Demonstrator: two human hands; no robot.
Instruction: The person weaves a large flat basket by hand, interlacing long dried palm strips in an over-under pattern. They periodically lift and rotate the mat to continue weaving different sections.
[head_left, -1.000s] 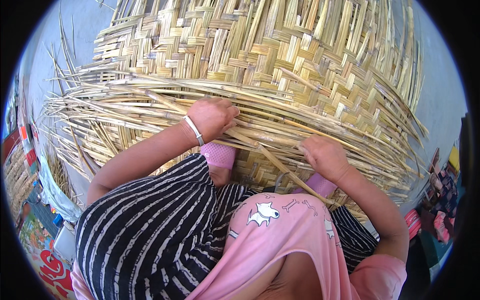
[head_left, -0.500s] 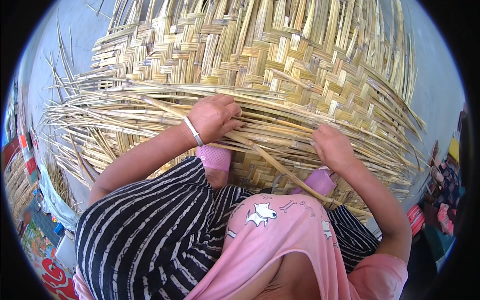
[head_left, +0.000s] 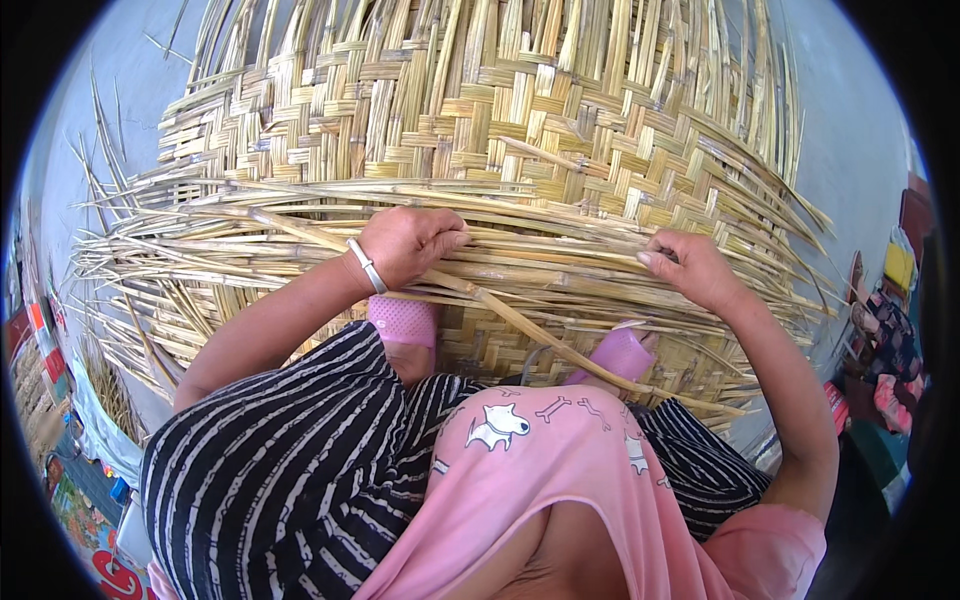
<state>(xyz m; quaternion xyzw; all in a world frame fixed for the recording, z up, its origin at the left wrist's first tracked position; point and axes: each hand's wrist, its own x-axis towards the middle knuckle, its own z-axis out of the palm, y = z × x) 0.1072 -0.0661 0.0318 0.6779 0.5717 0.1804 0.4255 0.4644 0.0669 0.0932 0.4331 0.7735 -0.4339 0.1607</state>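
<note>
A woven mat (head_left: 520, 115) of flat yellow reed strips lies in front of me. Across its near part runs a long loose bundle of reed strips (head_left: 560, 275). My left hand (head_left: 400, 245), with a pale bangle at the wrist, is closed over strips left of the middle, thumb against the curled fingers. Farther right, my right hand (head_left: 695, 268) pinches strips of the same bundle between thumb and bent fingers. One thicker reed strip (head_left: 530, 325) slants from under my left hand toward the lower right. My palms hide exactly which strips are gripped.
Two pink perforated shoes (head_left: 405, 322) rest on the mat's near part. Loose strip ends fan out at both sides over the grey floor (head_left: 850, 130). Cloths and a yellow item (head_left: 898, 262) lie at the far right; a pale sheet (head_left: 105, 400) is at the left.
My right hand has moved right and slightly away from me along the bundle, widening the gap between my hands. My left hand keeps about the same place on the strips. The view has shifted slightly.
</note>
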